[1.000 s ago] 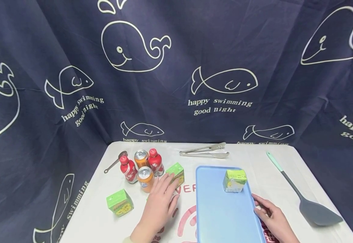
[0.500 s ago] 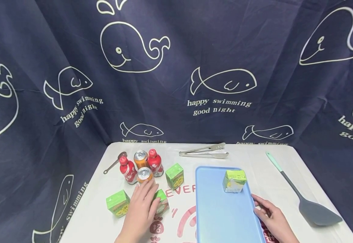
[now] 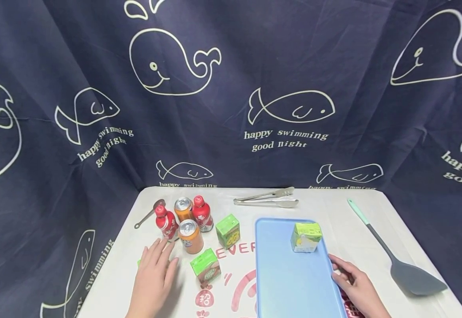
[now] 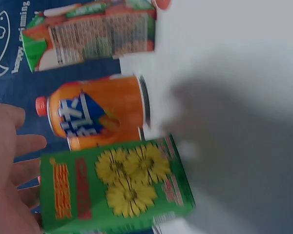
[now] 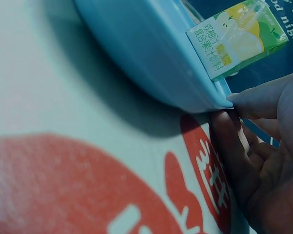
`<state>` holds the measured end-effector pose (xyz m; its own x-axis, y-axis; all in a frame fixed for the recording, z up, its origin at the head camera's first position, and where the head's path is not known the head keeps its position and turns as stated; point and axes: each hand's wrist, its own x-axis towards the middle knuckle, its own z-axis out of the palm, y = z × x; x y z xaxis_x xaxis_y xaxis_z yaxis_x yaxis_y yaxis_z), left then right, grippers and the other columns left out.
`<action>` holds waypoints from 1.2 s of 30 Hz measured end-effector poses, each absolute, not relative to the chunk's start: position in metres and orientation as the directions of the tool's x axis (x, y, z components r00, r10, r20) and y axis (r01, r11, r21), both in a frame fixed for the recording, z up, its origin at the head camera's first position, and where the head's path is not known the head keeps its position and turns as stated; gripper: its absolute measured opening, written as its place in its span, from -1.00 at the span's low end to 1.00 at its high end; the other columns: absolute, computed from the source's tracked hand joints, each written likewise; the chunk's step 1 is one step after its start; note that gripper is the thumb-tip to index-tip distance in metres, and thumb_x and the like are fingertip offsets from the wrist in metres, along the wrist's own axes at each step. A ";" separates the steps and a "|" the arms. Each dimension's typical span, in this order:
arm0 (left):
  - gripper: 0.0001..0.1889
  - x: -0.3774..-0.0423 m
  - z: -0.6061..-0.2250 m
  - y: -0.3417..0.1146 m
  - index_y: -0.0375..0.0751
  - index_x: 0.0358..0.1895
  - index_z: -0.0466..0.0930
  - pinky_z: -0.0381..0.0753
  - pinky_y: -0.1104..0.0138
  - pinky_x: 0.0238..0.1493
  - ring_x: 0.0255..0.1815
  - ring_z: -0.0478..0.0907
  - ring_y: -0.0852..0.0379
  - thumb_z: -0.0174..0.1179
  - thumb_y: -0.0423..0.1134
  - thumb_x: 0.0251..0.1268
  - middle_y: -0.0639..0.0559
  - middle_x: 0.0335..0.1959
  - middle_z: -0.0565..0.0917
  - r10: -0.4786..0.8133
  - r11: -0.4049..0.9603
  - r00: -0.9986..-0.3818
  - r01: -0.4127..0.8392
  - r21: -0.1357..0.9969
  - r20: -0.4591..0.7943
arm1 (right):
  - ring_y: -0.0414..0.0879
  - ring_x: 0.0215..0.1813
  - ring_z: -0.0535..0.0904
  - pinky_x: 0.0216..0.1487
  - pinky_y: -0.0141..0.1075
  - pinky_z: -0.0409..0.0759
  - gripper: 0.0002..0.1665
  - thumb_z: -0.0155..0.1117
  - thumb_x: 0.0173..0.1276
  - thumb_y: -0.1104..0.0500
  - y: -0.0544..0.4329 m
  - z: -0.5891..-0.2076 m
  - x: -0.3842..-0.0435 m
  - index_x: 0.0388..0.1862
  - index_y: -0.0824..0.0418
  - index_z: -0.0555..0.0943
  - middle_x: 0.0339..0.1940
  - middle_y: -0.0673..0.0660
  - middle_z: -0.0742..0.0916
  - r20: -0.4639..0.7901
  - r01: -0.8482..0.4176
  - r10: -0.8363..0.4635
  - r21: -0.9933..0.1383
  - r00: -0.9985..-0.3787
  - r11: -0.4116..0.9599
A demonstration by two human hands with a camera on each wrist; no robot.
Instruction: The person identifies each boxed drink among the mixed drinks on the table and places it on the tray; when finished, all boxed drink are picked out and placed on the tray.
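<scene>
My left hand [image 3: 153,276] hovers with relaxed fingers over a green drink carton at the left, which it mostly hides in the head view. In the left wrist view that carton [image 4: 119,185], printed with yellow flowers, stands beside my fingers [image 4: 29,146]. My right hand [image 3: 358,285] pinches the right rim of a blue tray [image 3: 294,282] between thumb and fingers. On the tray's far right part stands a green and yellow juice carton [image 3: 306,237]. Two more green cartons stand between the left hand and the tray, one nearer [image 3: 205,267] and one farther [image 3: 228,232].
Behind the left hand cluster two orange soda cans, the front can [image 3: 191,237] among them, and two red bottles, one at the left [image 3: 166,223] and one at the right [image 3: 202,214]. A small brown spoon [image 3: 150,214], metal tongs [image 3: 266,198] and a dark spatula [image 3: 413,278] lie farther out.
My left hand has moved left, from beside the farther green carton, past the nearer one, to the leftmost carton, uncovering the front can. The right hand and the tray stay put.
</scene>
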<state>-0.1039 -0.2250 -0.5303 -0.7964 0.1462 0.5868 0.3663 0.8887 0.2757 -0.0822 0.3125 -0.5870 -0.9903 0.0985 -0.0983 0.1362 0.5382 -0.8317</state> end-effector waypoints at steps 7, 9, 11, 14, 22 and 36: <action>-0.51 -0.097 -0.533 -0.246 -0.27 0.30 0.60 -0.04 -0.11 0.67 0.45 0.36 -0.31 0.37 -0.19 0.36 -0.25 0.38 0.53 0.082 0.918 -0.852 0.267 0.293 0.518 | -0.25 -0.25 0.55 -0.28 -0.40 0.61 -0.38 0.34 0.53 0.18 0.312 -0.588 -0.082 0.47 0.37 0.47 -0.02 0.13 0.70 -0.066 0.110 0.101 -0.835 -0.993 0.540; -0.51 -0.095 -0.533 -0.251 -0.28 0.31 0.59 -0.04 -0.13 0.66 0.45 0.35 -0.32 0.36 -0.18 0.38 -0.26 0.38 0.53 0.063 0.924 -0.863 0.240 0.297 0.502 | -0.25 -0.25 0.55 -0.27 -0.40 0.61 -0.38 0.34 0.53 0.18 0.312 -0.589 -0.082 0.47 0.37 0.47 -0.01 0.13 0.70 -0.067 0.110 0.099 -0.836 -0.993 0.538; -0.50 -0.092 -0.533 -0.255 -0.28 0.31 0.58 -0.03 -0.13 0.66 0.45 0.35 -0.32 0.35 -0.15 0.39 -0.27 0.38 0.53 0.048 0.929 -0.871 0.218 0.298 0.489 | -0.24 -0.25 0.55 -0.27 -0.40 0.61 -0.37 0.34 0.53 0.18 0.313 -0.589 -0.082 0.48 0.37 0.46 0.00 0.14 0.70 -0.073 0.113 0.094 -0.833 -0.993 0.542; -0.50 -0.089 -0.533 -0.260 -0.28 0.31 0.57 -0.04 -0.10 0.67 0.44 0.37 -0.33 0.34 -0.12 0.40 -0.27 0.37 0.53 0.039 0.932 -0.874 0.206 0.297 0.484 | -0.23 -0.25 0.55 -0.27 -0.39 0.61 -0.36 0.33 0.54 0.17 0.313 -0.588 -0.082 0.50 0.38 0.44 0.01 0.15 0.70 -0.099 0.136 0.096 -0.831 -0.990 0.540; -0.51 -0.084 -0.529 -0.265 -0.29 0.23 0.58 0.02 -0.02 0.67 0.35 0.46 -0.30 0.42 -0.18 0.29 -0.27 0.29 0.58 0.026 0.930 -0.855 0.210 0.300 0.518 | -0.22 -0.24 0.53 -0.26 -0.38 0.60 -0.33 0.32 0.56 0.14 0.313 -0.585 -0.084 0.53 0.38 0.40 0.04 0.15 0.68 -0.157 0.190 0.108 -0.828 -0.982 0.527; -0.54 -0.077 -0.532 -0.266 -0.13 0.33 0.51 0.67 -0.17 0.17 0.22 0.59 -0.20 0.35 -0.21 0.43 -0.08 0.27 0.53 -0.074 0.910 -0.921 0.094 0.404 0.383 | -0.21 -0.23 0.50 -0.25 -0.38 0.58 -0.32 0.32 0.55 0.17 0.311 -0.583 -0.082 0.53 0.38 0.39 0.02 0.15 0.67 -0.169 0.205 0.116 -0.830 -0.979 0.519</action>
<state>-0.0772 -0.2659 -0.5321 -0.9207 -0.0745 0.3830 0.0944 0.9100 0.4037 -0.0820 0.3110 -0.5830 -0.9788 0.1165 -0.1686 0.2047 0.5188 -0.8300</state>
